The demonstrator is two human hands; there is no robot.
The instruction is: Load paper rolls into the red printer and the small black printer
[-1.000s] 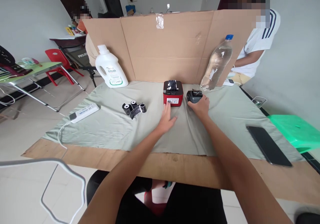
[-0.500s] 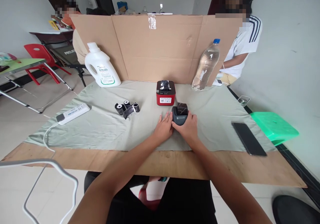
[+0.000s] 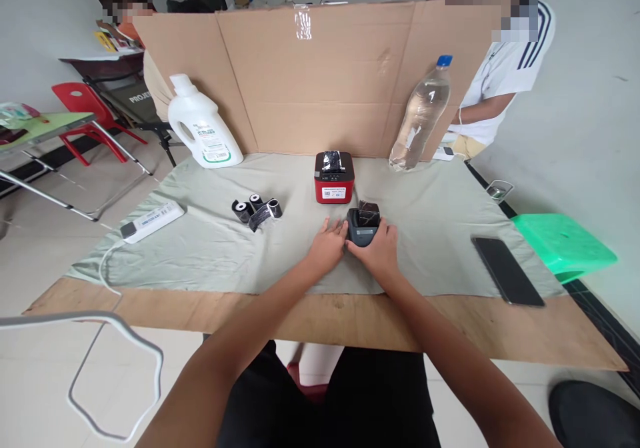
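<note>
A small dark grey label printer (image 3: 363, 225) with a black roll on top sits on the pale green cloth (image 3: 210, 248) in front of me. My right hand (image 3: 379, 253) is wrapped round its near right side. My left hand (image 3: 327, 246) rests beside it with fingertips against its left side, fingers slightly apart. Just behind stands a red printer (image 3: 334, 177) with a black roll in its top. Several black rolls (image 3: 257, 211) lie to the left.
A cardboard screen (image 3: 320, 75) closes the back. A white detergent jug (image 3: 199, 125) and a clear water bottle (image 3: 419, 117) stand against it. A white power strip (image 3: 153, 221) lies left, a black phone (image 3: 507, 270) right. A person in white stands beyond the screen.
My right hand has drawn the grey printer from beside the red one toward me. My left hand has come over to touch its left side.
</note>
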